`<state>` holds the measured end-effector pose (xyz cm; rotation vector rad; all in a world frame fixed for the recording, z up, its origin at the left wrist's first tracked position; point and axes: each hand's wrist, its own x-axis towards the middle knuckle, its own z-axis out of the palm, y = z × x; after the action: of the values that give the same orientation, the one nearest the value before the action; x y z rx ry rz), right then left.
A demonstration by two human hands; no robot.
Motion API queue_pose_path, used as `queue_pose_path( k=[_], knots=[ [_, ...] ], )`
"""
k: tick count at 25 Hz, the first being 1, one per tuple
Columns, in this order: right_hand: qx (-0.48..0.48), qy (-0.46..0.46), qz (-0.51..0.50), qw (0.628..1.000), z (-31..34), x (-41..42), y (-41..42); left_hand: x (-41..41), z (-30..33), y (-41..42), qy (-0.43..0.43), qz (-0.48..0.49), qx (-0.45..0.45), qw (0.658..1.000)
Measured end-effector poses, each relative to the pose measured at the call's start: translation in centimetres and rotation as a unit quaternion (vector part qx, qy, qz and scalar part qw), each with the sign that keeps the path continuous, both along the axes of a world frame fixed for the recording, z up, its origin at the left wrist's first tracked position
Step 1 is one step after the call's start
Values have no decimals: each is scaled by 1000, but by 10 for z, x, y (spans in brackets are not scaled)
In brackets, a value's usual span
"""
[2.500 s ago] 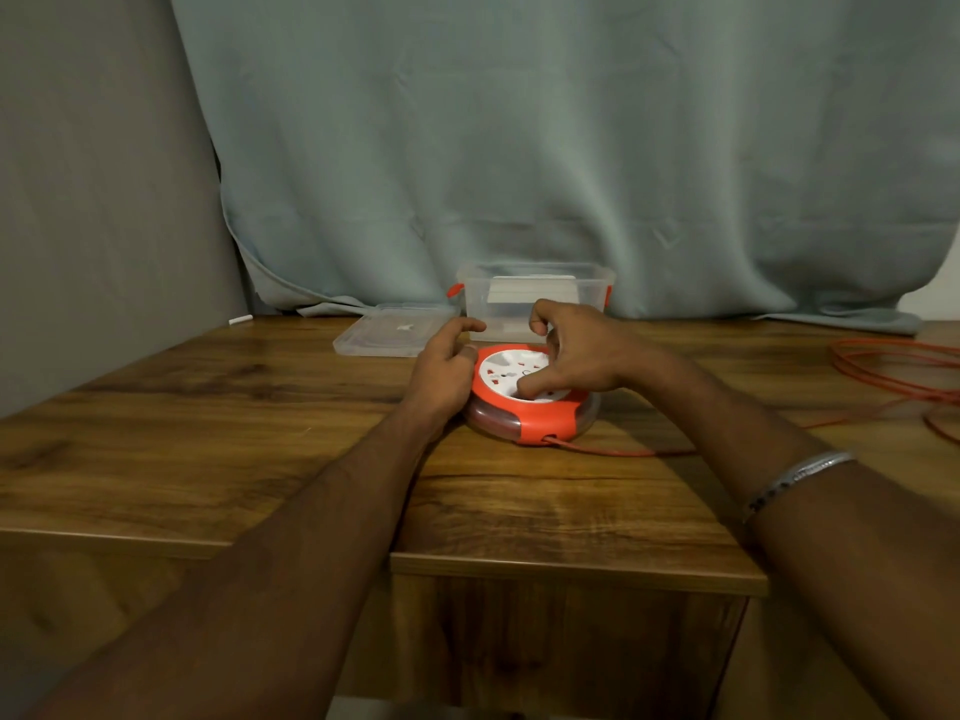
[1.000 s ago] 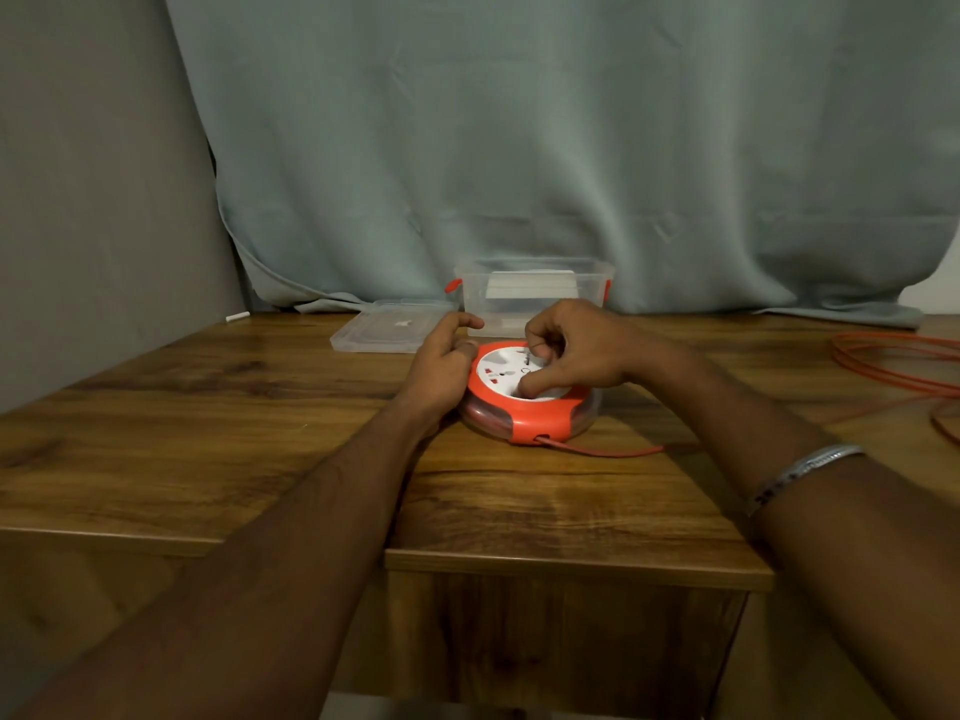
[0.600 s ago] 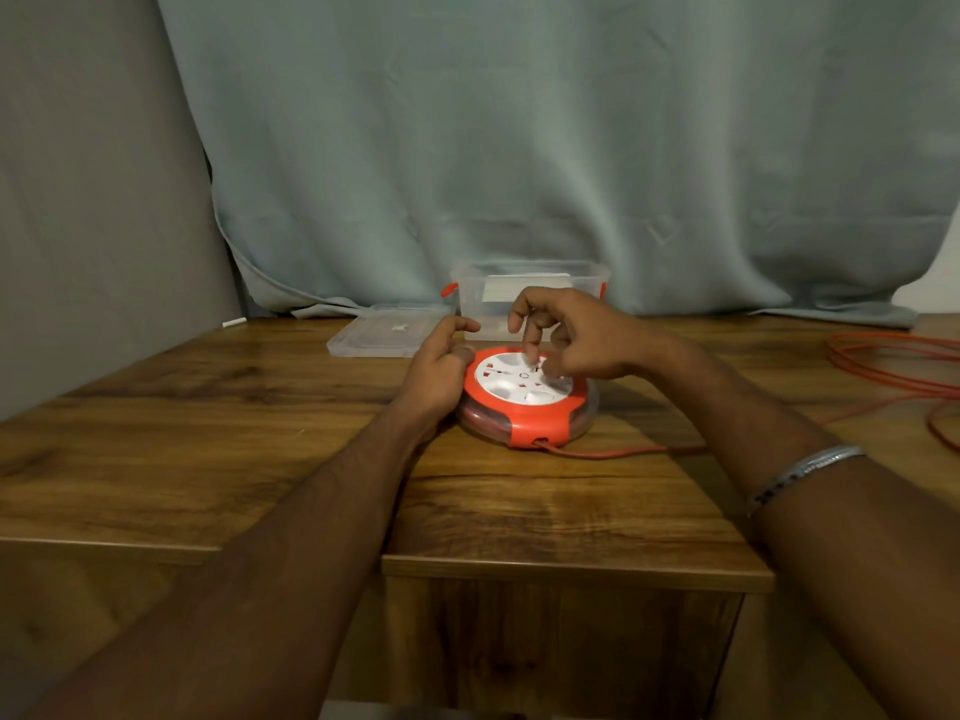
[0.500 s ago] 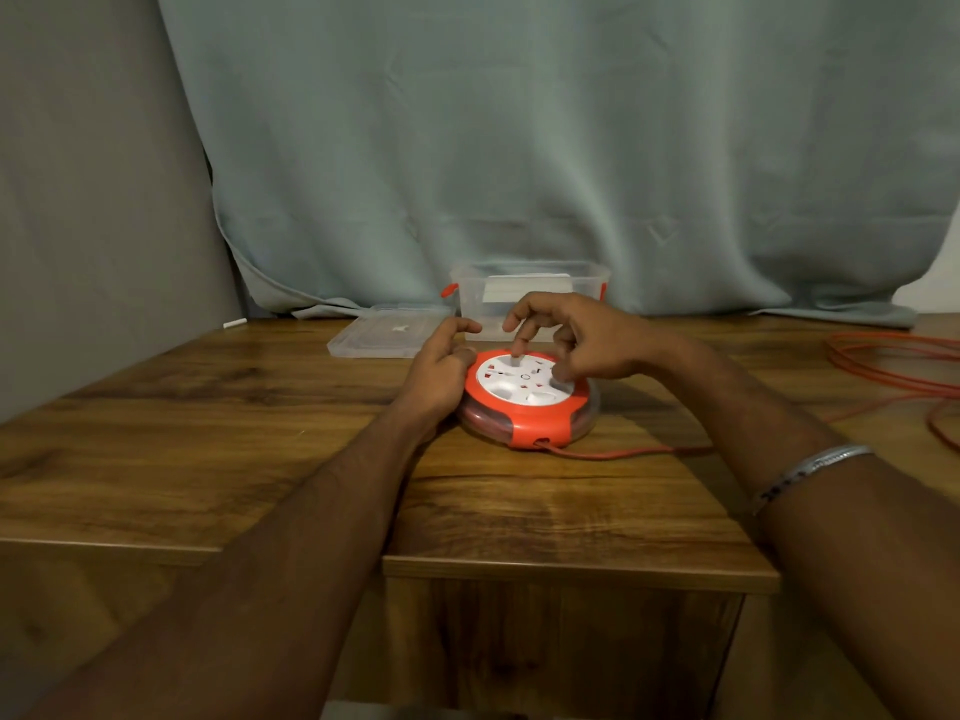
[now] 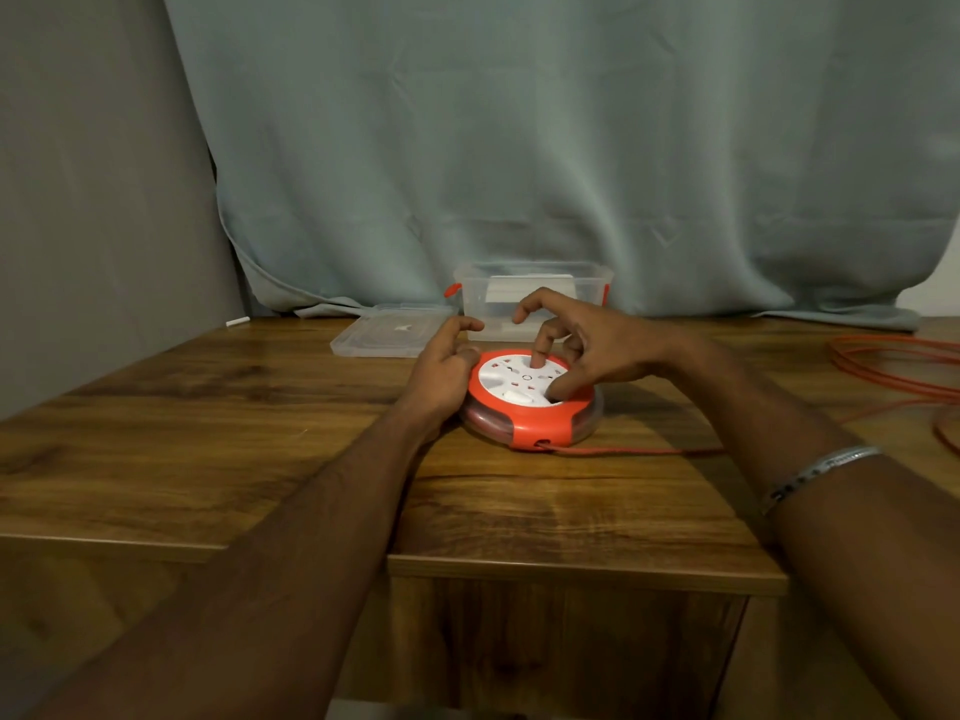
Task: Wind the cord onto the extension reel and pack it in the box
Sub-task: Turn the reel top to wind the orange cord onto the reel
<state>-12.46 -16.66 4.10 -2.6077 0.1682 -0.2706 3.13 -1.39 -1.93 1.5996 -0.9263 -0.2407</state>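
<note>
A round orange extension reel point(image 5: 540, 426) with a white socket face lies flat on the wooden table point(image 5: 208, 433). My left hand point(image 5: 441, 371) grips its left rim. My right hand point(image 5: 587, 345) rests on top, with a fingertip and the thumb pressed on the white face and the other fingers spread. An orange cord point(image 5: 634, 451) leaves the reel's front and runs right to loose coils point(image 5: 893, 371) at the table's right edge. Behind the reel stands a clear plastic box point(image 5: 532, 293) with orange clips, open on top.
The box's clear lid point(image 5: 389, 335) lies flat to the left of the box. A pale green curtain point(image 5: 519, 148) hangs behind the table, its hem on the tabletop. A grey wall point(image 5: 93, 200) closes the left side. The table's front edge steps down on the left.
My right hand has gone from a closed grip on the reel's face to spread fingers pressing on it, shifting around the face. The straight cord stretch has changed shape. My left hand has stayed put.
</note>
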Motion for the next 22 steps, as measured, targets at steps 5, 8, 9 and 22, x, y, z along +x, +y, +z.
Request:
queue_pose_path(
  k=[5, 8, 9, 22],
  knots=[
    [-41, -22, -23, 999, -4, 2, 11, 1, 0, -1, -2, 0, -5, 1000],
    [-83, -33, -46, 995, -8, 6, 18, 2, -1, -1, 6, 0, -10, 1000],
    [-99, -37, -54, 993, -9, 8, 20, 2, -2, -1, 7, -1, -14, 1000],
    [-6, -14, 11, 1000, -1, 3, 13, 2, -1, -3, 6, -4, -16, 1000]
  ],
)
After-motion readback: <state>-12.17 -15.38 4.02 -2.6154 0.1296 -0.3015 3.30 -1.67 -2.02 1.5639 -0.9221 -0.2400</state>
